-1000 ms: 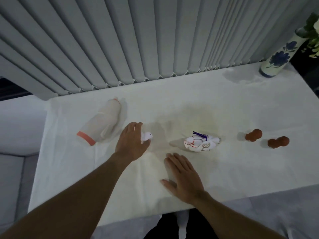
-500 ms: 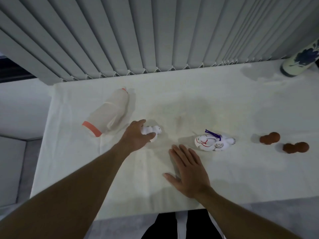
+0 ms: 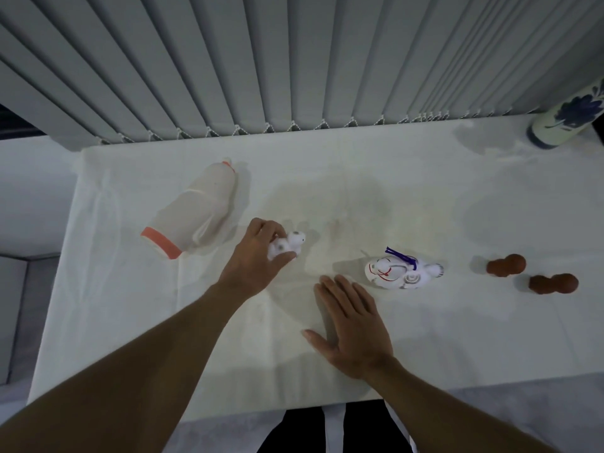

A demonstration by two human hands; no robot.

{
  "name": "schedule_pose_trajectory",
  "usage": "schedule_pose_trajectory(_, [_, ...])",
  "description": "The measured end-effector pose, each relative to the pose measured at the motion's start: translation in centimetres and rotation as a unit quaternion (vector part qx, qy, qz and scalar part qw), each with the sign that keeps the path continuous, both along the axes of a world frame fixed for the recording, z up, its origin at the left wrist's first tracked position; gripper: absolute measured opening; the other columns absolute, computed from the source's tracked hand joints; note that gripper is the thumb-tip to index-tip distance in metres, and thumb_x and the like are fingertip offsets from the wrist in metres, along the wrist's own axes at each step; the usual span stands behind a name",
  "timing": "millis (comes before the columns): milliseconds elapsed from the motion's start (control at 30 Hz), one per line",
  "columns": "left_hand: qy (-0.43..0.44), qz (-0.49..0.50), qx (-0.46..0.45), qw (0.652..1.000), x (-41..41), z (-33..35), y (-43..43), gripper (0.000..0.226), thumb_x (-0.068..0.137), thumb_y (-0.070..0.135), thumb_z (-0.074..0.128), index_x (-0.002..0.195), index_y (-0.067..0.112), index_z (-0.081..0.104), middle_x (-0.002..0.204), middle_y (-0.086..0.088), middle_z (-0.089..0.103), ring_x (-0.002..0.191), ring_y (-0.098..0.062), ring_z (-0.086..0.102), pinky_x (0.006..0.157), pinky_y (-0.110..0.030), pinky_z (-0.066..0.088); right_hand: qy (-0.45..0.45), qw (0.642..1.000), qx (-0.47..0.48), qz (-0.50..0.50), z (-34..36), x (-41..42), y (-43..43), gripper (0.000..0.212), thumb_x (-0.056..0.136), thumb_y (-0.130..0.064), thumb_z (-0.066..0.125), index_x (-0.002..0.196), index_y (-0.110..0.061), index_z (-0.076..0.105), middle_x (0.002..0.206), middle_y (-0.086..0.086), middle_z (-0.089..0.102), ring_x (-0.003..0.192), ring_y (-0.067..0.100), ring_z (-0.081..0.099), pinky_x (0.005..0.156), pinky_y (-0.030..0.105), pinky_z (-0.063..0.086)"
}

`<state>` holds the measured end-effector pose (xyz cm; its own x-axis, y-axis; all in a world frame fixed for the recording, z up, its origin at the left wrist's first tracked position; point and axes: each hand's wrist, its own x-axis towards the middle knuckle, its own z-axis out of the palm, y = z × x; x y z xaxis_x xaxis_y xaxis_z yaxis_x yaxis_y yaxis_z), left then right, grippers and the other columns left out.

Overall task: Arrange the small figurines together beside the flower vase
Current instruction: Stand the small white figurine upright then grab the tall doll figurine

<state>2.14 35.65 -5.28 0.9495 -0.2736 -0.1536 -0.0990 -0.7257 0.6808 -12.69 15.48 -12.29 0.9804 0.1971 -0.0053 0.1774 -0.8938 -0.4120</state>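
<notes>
My left hand [image 3: 258, 256] grips a small white figurine [image 3: 291, 245] near the middle of the white table [image 3: 425, 338], its head poking out past my fingers. My right hand [image 3: 353, 325] lies flat and open on the cloth, holding nothing. A larger white figurine with red lines and a purple cord [image 3: 403, 271] lies just right of it. Two brown gourd-shaped figurines [image 3: 506, 264] [image 3: 554, 283] lie further right. The blue-flowered white vase [image 3: 567, 120] stands at the far right back corner, partly cut off.
A white bottle-shaped piece with an orange band [image 3: 192, 212] lies on its side at the left. Grey vertical blinds [image 3: 294, 60] hang along the table's back edge. The table's front edge runs close to my body.
My left hand has closed around the small white figurine and raised it a little. The view has shifted left, pushing the vase toward the right edge. My right hand stays flat.
</notes>
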Motion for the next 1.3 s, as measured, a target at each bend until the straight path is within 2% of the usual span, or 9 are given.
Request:
schedule_pose_trajectory(100, [0.006,-0.017,0.03,0.999,-0.8,-0.5,1.3,0.037,0.078,0.034,0.082,0.097,0.017,0.055,0.104,0.005,0.049,0.081,-0.016,0.058,0.068,-0.027,0.05,0.004,1.0,-0.002,0.002,0.1,0.0,0.0,0.081,0.095,-0.068,0.052,0.156,-0.018,0.039,0.168,-0.003,0.028,0.158,0.019,0.018,0.125,0.047,0.023])
schedule_pose_trajectory(200, [0.015,-0.025,0.044,0.999,-1.3,-0.6,1.9,0.038,0.077,0.028,0.084,0.1,0.017,0.056,0.108,0.004,0.051,0.084,-0.019,0.06,0.073,-0.035,0.054,0.009,1.0,-0.006,0.003,0.3,0.0,0.0,0.08,0.095,-0.069,0.051,0.157,-0.019,0.038,0.169,-0.005,0.027,0.158,0.018,0.015,0.127,0.045,0.02])
schedule_pose_trajectory(433, [0.014,-0.065,0.058,0.996,-1.3,-0.1,2.9,0.064,0.074,0.019,0.078,0.132,0.011,0.051,0.131,-0.004,0.05,0.112,-0.023,0.061,0.091,-0.036,0.054,0.006,1.0,-0.004,0.001,0.3,0.0,0.0,0.079,0.095,-0.068,0.052,0.156,-0.02,0.039,0.168,-0.006,0.029,0.158,0.016,0.015,0.125,0.046,0.023])
schedule_pose_trajectory(600, [-0.213,-0.016,0.179,0.96,-0.2,1.4,4.6,0.06,0.069,0.023,0.072,0.125,0.004,0.059,0.122,-0.014,0.062,0.115,-0.035,0.06,0.104,-0.043,0.044,-0.007,1.0,0.004,0.0,0.3,0.0,0.1,0.079,0.094,-0.065,0.057,0.155,-0.019,0.041,0.167,-0.005,0.031,0.157,0.018,0.019,0.123,0.049,0.027])
schedule_pose_trajectory(667, [-0.252,0.033,0.228,0.94,0.9,2.0,5.2,0.065,0.072,0.028,0.073,0.128,0.003,0.056,0.128,-0.019,0.059,0.123,-0.039,0.054,0.11,-0.051,0.04,-0.009,1.0,0.005,-0.002,0.2,0.0,0.1,0.079,0.094,-0.065,0.057,0.155,-0.019,0.041,0.167,-0.006,0.03,0.157,0.018,0.02,0.123,0.049,0.027])
schedule_pose_trajectory(800, [-0.175,0.085,0.325,0.926,3.2,2.1,6.6,0.091,0.069,0.043,0.082,0.139,0.003,0.041,0.142,-0.024,0.046,0.136,-0.047,0.04,0.12,-0.055,0.026,-0.016,1.0,0.005,-0.005,-0.1,0.0,0.1,0.079,0.093,-0.065,0.057,0.155,-0.019,0.042,0.166,-0.005,0.032,0.156,0.018,0.021,0.123,0.049,0.027])
schedule_pose_trajectory(900, [-0.105,0.093,0.377,0.916,4.0,1.7,7.1,0.103,0.064,0.049,0.085,0.141,0.003,0.035,0.138,-0.024,0.046,0.126,-0.046,0.045,0.115,-0.056,0.032,-0.022,1.0,0.006,-0.004,-0.2,-0.1,0.1,0.079,0.093,-0.065,0.058,0.154,-0.018,0.043,0.166,-0.005,0.032,0.156,0.019,0.022,0.123,0.049,0.027])
schedule_pose_trajectory(1100, [-0.087,0.103,0.404,0.905,5.1,2.0,7.4,0.089,0.066,0.035,0.085,0.134,0.003,0.037,0.117,-0.021,0.052,0.099,-0.04,0.055,0.089,-0.047,0.044,-0.01,1.0,0.005,-0.005,-0.1,0.0,0.0,0.079,0.093,-0.065,0.058,0.155,-0.02,0.041,0.167,-0.006,0.031,0.157,0.018,0.02,0.124,0.048,0.026])
schedule_pose_trajectory(1300, [-0.045,0.156,0.323,0.932,5.7,2.4,7.8,0.082,0.063,0.03,0.085,0.129,0.007,0.041,0.122,-0.021,0.05,0.107,-0.043,0.052,0.092,-0.05,0.043,-0.009,1.0,0.001,-0.002,-0.2,-0.1,0.0,0.08,0.093,-0.066,0.057,0.156,-0.02,0.04,0.167,-0.006,0.03,0.157,0.018,0.019,0.124,0.048,0.026])
